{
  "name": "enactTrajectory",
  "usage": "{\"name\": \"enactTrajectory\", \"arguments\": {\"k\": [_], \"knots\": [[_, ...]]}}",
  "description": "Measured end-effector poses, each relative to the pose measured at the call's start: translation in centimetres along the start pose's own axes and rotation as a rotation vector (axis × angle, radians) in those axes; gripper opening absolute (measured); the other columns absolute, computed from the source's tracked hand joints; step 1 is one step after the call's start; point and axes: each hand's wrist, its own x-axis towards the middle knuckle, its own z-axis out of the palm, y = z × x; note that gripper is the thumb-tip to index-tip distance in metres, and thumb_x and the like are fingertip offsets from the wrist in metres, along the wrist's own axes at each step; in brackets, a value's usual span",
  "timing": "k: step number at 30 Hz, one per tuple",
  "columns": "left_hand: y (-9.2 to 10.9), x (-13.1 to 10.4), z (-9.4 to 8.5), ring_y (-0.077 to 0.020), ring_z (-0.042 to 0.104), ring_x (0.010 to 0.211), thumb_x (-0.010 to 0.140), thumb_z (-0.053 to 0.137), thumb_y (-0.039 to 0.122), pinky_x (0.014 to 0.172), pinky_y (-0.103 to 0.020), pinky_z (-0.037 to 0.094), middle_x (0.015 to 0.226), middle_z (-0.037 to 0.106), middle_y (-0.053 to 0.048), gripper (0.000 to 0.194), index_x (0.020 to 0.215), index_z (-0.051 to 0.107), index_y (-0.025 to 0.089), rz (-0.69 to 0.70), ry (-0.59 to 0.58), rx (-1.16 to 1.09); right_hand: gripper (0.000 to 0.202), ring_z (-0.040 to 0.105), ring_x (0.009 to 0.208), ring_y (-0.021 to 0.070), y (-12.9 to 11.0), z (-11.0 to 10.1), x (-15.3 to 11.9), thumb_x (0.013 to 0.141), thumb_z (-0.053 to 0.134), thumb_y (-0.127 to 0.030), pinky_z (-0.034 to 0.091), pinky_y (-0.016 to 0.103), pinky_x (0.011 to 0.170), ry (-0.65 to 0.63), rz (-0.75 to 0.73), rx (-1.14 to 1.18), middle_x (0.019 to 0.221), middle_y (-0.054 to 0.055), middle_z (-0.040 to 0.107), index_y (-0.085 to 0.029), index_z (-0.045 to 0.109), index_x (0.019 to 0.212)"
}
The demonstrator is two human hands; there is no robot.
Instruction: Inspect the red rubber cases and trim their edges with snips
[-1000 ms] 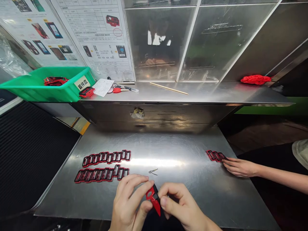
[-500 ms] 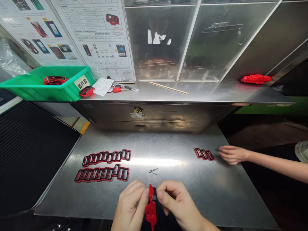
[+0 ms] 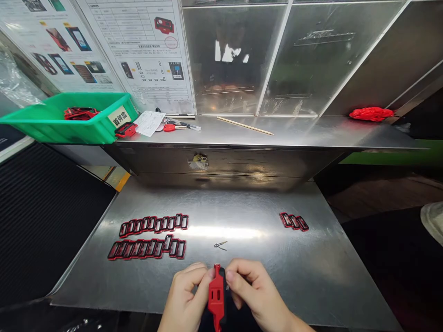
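A red and black plastic part (image 3: 217,297) is held upright, edge-on, between my two hands near the table's front edge. My left hand (image 3: 189,295) pinches its left side, the thumb near the upper end. On the black right side, the fingers of my right hand (image 3: 254,290) are closed on it. Small tweezers or pliers (image 3: 220,246) lie on the metal table (image 3: 242,281) just beyond my hands. Two rows of similar red and black frames, the back row (image 3: 152,225) and the front row (image 3: 145,249), lie at the left.
Several more frames (image 3: 294,222) lie at the right of the table. On the shelf (image 3: 294,133) stand a green bin (image 3: 69,131) of red parts, a paper slip (image 3: 149,123), keys, a wooden stick (image 3: 245,125) and a red bundle (image 3: 371,114). A person's sleeve (image 3: 432,221) shows at right.
The held part has turned, so more of its red face with two slots shows. Another person's hand and forearm at the right have gone out of view.
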Motion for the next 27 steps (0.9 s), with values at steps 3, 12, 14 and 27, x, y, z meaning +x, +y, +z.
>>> {"name": "enactTrajectory", "arguments": {"k": [3, 12, 14, 27], "knots": [[-0.3, 0.2, -0.3, -0.0135, 0.033, 0.054, 0.087, 0.048, 0.054, 0.052, -0.026, 0.025, 0.055, 0.032, 0.003, 0.05, 0.05, 0.039, 0.02, -0.044, -0.006, -0.003, 0.057, 0.033, 0.046, 0.0088, 0.1, 0.0, -0.1, 0.085, 0.047, -0.071, 0.031, 0.022, 0.049, -0.03, -0.058, -0.044, 0.047, -0.005, 0.037, -0.02, 0.044, 0.059], [-1.0, 0.9, -0.8, -0.012, 0.024, 0.055, 0.077, 0.054, 0.061, 0.053, -0.025, 0.027, 0.054, 0.026, 0.005, 0.051, 0.05, 0.034, 0.022, -0.223, -0.049, -0.067, 0.04, 0.048, 0.05, 0.0125, 0.8, -0.3, 0.2, 0.092, 0.051, -0.049, 0.036, 0.027, 0.054, -0.052, -0.592, -0.457, 0.052, 0.001, 0.057, -0.017, 0.071, 0.078], [-0.7, 0.8, -0.4, -0.0126, 0.027, 0.055, 0.076, 0.053, 0.064, 0.054, -0.025, 0.029, 0.054, 0.028, 0.005, 0.051, 0.051, 0.035, 0.023, -0.24, 0.018, -0.091, 0.037, 0.046, 0.05, 0.0118, 0.9, -0.2, 0.3, 0.093, 0.053, -0.044, 0.035, 0.027, 0.054, -0.026, -0.616, -0.465, 0.052, 0.0, 0.055, -0.017, 0.069, 0.075], [-1.5, -0.2, -0.5, -0.0163, 0.059, 0.06, 0.082, 0.06, 0.056, 0.061, -0.025, 0.043, 0.066, 0.068, 0.0, 0.032, 0.083, 0.075, 0.028, 0.254, 0.106, 0.041, 0.051, 0.025, 0.043, 0.0034, -0.1, -0.4, 0.6, 0.069, 0.074, -0.062, 0.021, 0.019, 0.042, 0.038, 0.046, 0.283, 0.051, -0.008, 0.038, -0.015, 0.055, 0.063]]}}
